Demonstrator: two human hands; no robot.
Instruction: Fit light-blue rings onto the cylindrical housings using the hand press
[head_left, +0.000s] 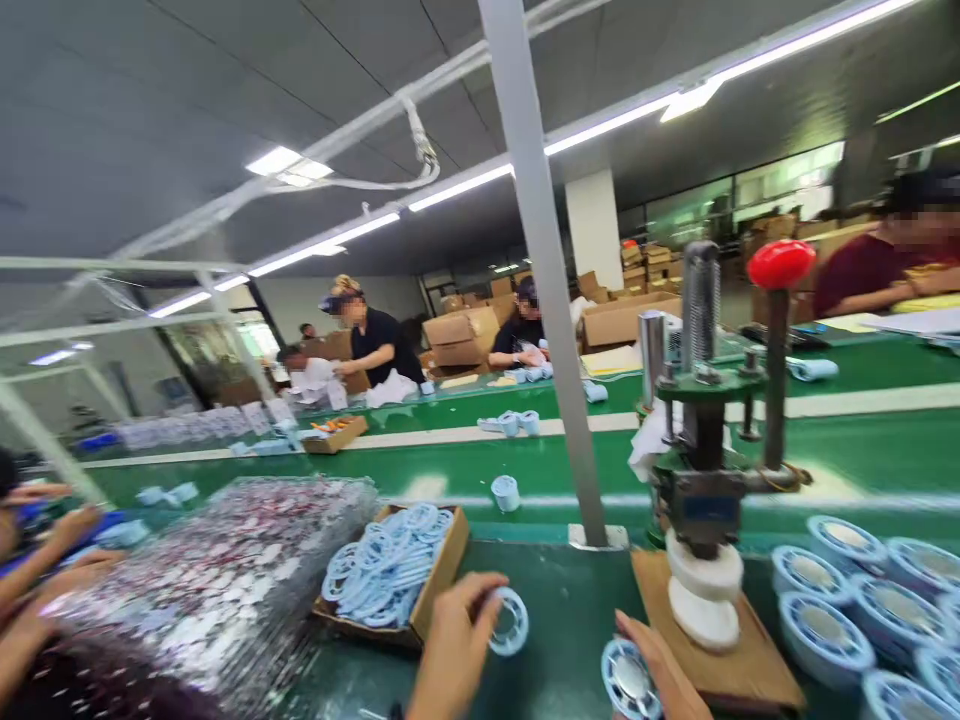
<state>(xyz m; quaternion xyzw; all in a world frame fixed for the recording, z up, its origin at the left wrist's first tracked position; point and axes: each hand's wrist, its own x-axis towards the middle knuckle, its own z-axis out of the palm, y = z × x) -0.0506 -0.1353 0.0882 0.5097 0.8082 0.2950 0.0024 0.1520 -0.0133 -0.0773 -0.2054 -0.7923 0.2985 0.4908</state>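
Between the thumb and fingers of my left hand (pixel 463 640) is a light blue plastic ring (pixel 510 622), held upright over the green table. My right hand (pixel 664 670) grips a round light blue housing (pixel 628 680) with a silvery disc in its middle. The two parts are apart from each other. Left of my left hand is a cardboard box (pixel 442 585) filled with several similar blue rings (pixel 397 560). Beside my right hand stands a hand press (pixel 705 500) with a red knob (pixel 781 264) and white round blocks (pixel 705 595) at its base.
Several blue housings with silvery discs (pixel 825 635) crowd the right side. A plastic-wrapped stack of parts (pixel 225 560) lies at left, near another person's arms (pixel 52 570). A grey post (pixel 544 250) rises ahead, before a green conveyor (pixel 435 470). Co-workers sit and stand beyond.
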